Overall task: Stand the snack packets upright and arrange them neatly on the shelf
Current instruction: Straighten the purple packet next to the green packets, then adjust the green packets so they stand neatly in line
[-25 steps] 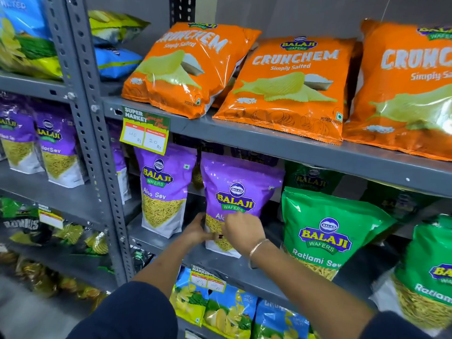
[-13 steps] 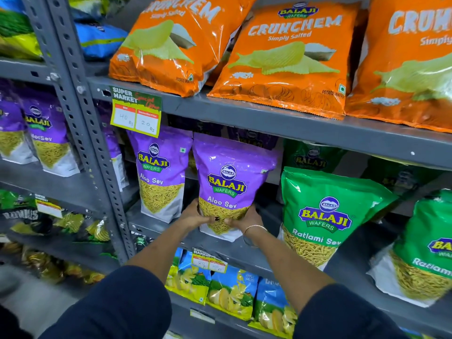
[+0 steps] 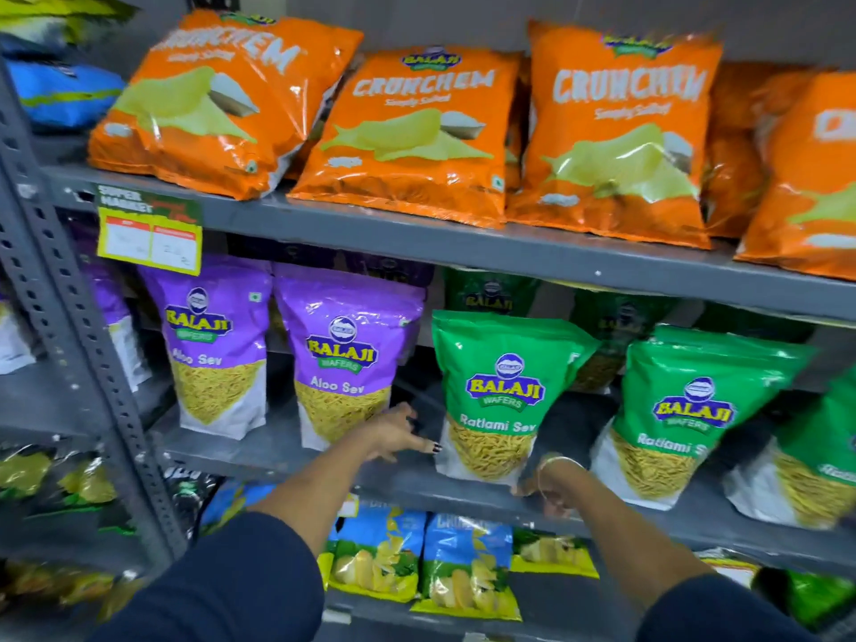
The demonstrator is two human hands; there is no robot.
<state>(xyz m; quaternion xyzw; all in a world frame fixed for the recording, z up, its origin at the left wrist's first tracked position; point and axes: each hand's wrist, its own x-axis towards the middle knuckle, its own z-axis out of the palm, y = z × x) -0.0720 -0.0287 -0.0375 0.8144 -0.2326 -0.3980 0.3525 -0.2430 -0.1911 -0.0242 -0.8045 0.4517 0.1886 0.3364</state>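
A: Where is the green Ratlami Sev packet (image 3: pixel 502 396)?
B: Standing on the middle shelf (image 3: pixel 287 449), right of the purple Aloo Sev packet (image 3: pixel 345 359).
A: And the hands?
B: The left hand (image 3: pixel 393 433) is spread open, empty, between both packets. The right hand (image 3: pixel 539 486) sits at the green packet's bottom corner, too blurry to tell its grip.

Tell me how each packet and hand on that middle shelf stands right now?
Left purple Aloo Sev packet: upright, untouched.
Right purple Aloo Sev packet: upright, released.
First green Ratlami Sev packet: upright, slightly tilted.
Second green Ratlami Sev packet: leaning.
Left hand: open, empty.
Right hand: at first green packet's base, grip hidden.
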